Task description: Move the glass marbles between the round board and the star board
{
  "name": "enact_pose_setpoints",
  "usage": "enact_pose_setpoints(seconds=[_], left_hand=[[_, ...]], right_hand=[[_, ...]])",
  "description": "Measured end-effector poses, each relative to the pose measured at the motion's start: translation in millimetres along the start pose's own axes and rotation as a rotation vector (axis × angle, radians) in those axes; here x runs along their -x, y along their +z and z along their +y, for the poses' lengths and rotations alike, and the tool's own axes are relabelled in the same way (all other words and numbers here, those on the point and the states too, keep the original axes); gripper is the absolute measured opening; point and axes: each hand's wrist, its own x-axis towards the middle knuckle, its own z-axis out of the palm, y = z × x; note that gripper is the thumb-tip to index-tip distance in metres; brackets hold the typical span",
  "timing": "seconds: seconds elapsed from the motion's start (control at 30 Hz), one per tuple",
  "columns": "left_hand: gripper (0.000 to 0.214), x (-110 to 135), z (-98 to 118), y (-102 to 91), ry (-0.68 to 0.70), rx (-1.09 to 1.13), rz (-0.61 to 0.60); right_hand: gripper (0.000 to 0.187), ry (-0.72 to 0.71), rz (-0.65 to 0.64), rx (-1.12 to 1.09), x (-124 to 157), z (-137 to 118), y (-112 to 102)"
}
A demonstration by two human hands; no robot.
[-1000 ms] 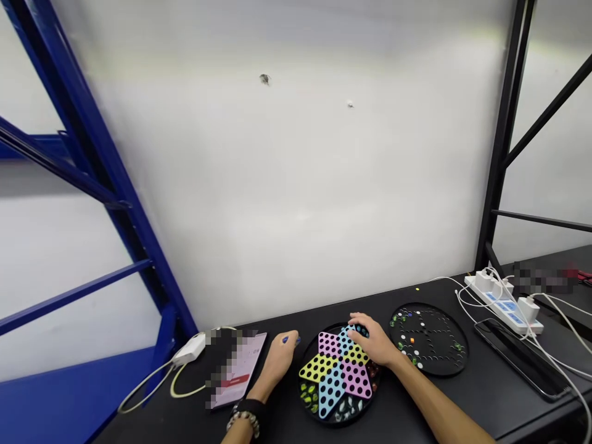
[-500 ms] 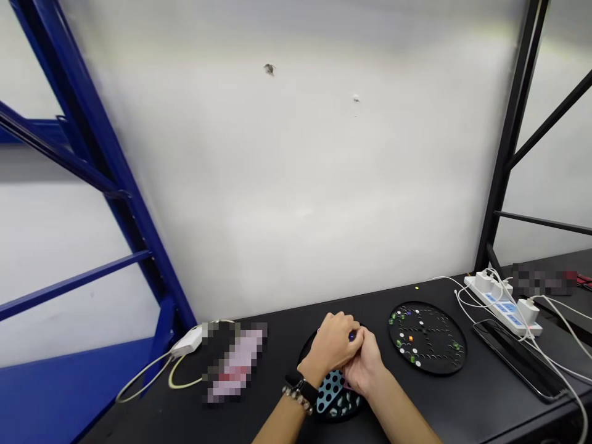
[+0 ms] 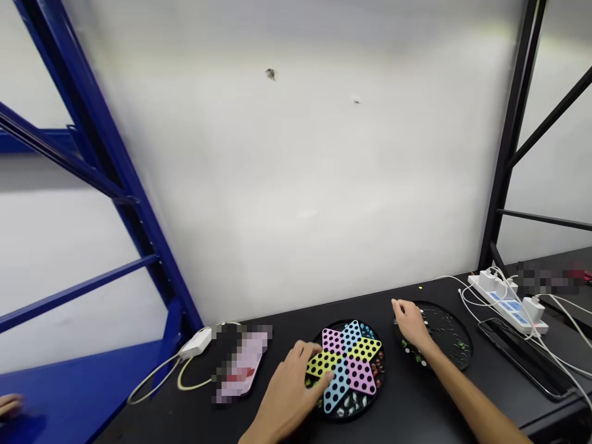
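A round Chinese checkers board (image 3: 342,364) lies on the black table, its star in pink, blue and yellow with black holes and coloured marbles around the rim. My left hand (image 3: 296,382) is at its left side, fingers apart, thumb and fingertips over a yellow and a blue point; nothing shows in its grasp. My right hand (image 3: 411,324) is over the left part of a round black tray (image 3: 444,336), with curled fingers pressed together. Whatever they hold, if anything, is hidden. Green marbles (image 3: 460,345) and white pieces show in the tray.
Right of the tray are a dark phone (image 3: 525,357) and a white power strip (image 3: 509,305) with plugs and cables. On the left lie a pink phone-shaped object (image 3: 245,364) and a white adapter (image 3: 197,343) with its cord. Another person's hand (image 3: 9,405) is at the far left.
My hands were together above the board and are now apart. The right has moved right to the tray; the left has come down to the board's left side, uncovering the star.
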Motion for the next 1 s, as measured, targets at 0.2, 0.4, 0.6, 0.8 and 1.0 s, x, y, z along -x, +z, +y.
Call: enact_pose_setpoints(seconds=[0.2, 0.4, 0.6, 0.8, 1.0], left_hand=[[0.049, 16.1, -30.4, 11.1, -0.061, -0.032, -0.118], [0.042, -11.2, -43.2, 5.6, 0.004, -0.065, -0.074], [0.041, -31.9, -48.2, -2.6, 0.034, -0.145, -0.111], [0.046, -35.2, -37.5, 0.8, 0.011, -0.243, -0.206], [0.046, -52.9, -22.0, 31.6, -0.068, -0.462, -0.078]], right_hand=[[0.037, -0.134, -0.114, 0.678, 0.1, 47.1, -20.6], [0.024, -0.193, -0.053, 0.791, 6.9, 34.3, -11.7], [0.034, -0.39, -0.274, 0.547, 43.1, -15.0, 16.8], [0.075, -0.483, -0.559, 0.546, 77.1, -28.8, 42.9], [0.069, -0.463, -0.502, 0.553, 83.8, -25.8, 55.8]])
